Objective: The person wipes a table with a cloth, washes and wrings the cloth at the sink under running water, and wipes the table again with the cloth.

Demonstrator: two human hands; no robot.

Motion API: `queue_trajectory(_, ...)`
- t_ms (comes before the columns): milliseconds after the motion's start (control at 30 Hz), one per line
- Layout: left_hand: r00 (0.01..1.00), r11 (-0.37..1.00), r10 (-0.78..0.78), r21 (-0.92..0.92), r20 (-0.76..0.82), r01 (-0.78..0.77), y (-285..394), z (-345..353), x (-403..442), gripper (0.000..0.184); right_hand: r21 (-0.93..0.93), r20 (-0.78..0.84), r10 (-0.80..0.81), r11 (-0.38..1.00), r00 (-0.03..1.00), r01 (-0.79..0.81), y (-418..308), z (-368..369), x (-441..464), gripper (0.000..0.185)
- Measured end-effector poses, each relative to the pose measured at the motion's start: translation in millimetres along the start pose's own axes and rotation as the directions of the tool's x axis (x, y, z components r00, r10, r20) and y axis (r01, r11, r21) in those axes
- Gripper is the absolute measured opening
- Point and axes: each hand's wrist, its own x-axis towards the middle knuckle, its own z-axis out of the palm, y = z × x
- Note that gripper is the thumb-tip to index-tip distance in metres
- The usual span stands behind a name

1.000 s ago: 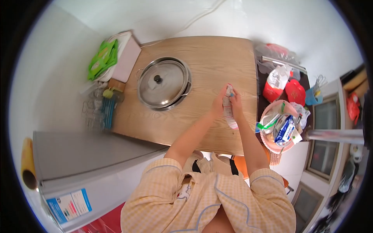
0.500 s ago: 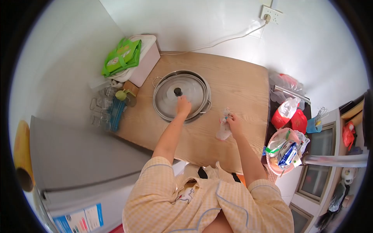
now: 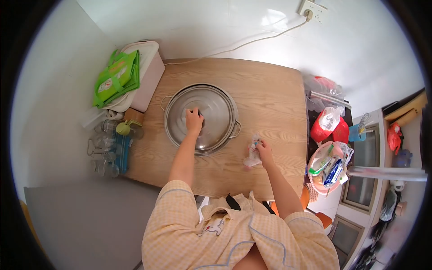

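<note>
A wide steel pot (image 3: 237, 112) with two wire side handles stands on the wooden table. Its domed metal lid (image 3: 216, 104) lies over the top. My left hand (image 3: 194, 122) is closed around the lid's black knob, which the fingers mostly cover. To the right of the pot, my right hand (image 3: 264, 152) pinches a small clear plastic bag (image 3: 253, 157) with pinkish marks. The bag hangs crumpled at the tabletop; whether anything is inside it I cannot tell.
At the left stand a lidded storage box (image 3: 153, 78) under a green bag (image 3: 118, 76), glass mugs (image 3: 104, 146) and a blue tray (image 3: 121, 150). A pink basket (image 3: 323, 186) of packets and red bags (image 3: 324, 128) line the right. A white cord (image 3: 252, 40) runs along the wall.
My left hand has closed on the knob, and the lid now sits more centred over the pot. My right hand still holds the bag. The view has shifted slightly.
</note>
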Motion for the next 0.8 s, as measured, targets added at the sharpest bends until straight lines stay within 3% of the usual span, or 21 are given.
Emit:
queue_trajectory(267,0.998,0.993,0.048,-0.103,-0.043,-0.052,-1.7,3.0,6.5,0.033,0.078,-0.005,-0.016,0.997,1.000,0.017,15.7,-0.6,-0.8,0.031)
queue_trajectory(400,1.000,0.999,0.022,-0.045,-0.020,-0.023,1.1,5.3,8.6,0.033,0.133,0.011,0.044,0.990,0.999,-0.045,14.8,-6.6,-3.0,0.034)
queue_trajectory(433,0.998,0.997,-0.060,0.050,0.018,0.059,13.9,-2.2,5.3,0.032,0.142,-0.006,0.048,0.989,0.999,-0.047,14.8,-9.6,-3.1,0.034)
queue_trajectory(467,0.998,0.998,-0.046,0.053,0.032,0.044,25.5,-3.4,0.7,0.032,0.226,0.046,0.071,0.971,0.996,-0.080,14.8,-12.4,-2.9,0.039)
queue_trajectory(500,0.974,0.976,0.145,0.188,-0.175,-0.112,35.8,-1.7,-4.8,0.031,0.274,0.066,0.083,0.957,0.994,-0.098,14.1,-13.7,-4.0,0.042)
queue_trajectory(533,0.871,0.911,0.349,0.343,-0.346,-0.229,47.0,-0.3,-12.8,0.030,0.320,0.086,0.095,0.940,0.992,-0.117,10.7,-13.8,-6.5,0.045)
queue_trajectory(600,0.852,0.851,0.516,-0.062,-0.081,-0.522,75.0,8.6,-38.0,0.031,0.243,0.080,0.040,0.968,0.996,-0.058,1.2,-11.0,-13.3,0.050)
queue_trajectory(633,0.869,0.840,0.454,-0.421,0.197,-0.343,87.5,19.8,-54.1,0.034,0.254,0.073,0.046,0.965,0.996,-0.063,-6.2,-7.9,-17.9,0.050)
queue_trajectory(667,0.767,0.750,0.443,-0.661,0.464,-0.033,100.1,31.4,-71.3,0.037,0.341,0.076,-0.026,0.940,0.997,-0.001,-14.5,-5.3,-22.3,0.051)
queue_trajectory(733,0.731,0.712,0.428,-0.696,0.530,0.088,125.3,39.2,-109.4,0.029,0.431,0.068,-0.101,0.900,0.993,0.062,-22.5,-6.2,-25.9,0.052)
queue_trajectory(800,0.698,0.659,0.448,-0.734,0.559,0.166,132.5,43.2,-125.0,0.029,0.343,0.002,-0.123,0.932,0.992,0.115,-25.1,-12.8,-28.7,0.052)
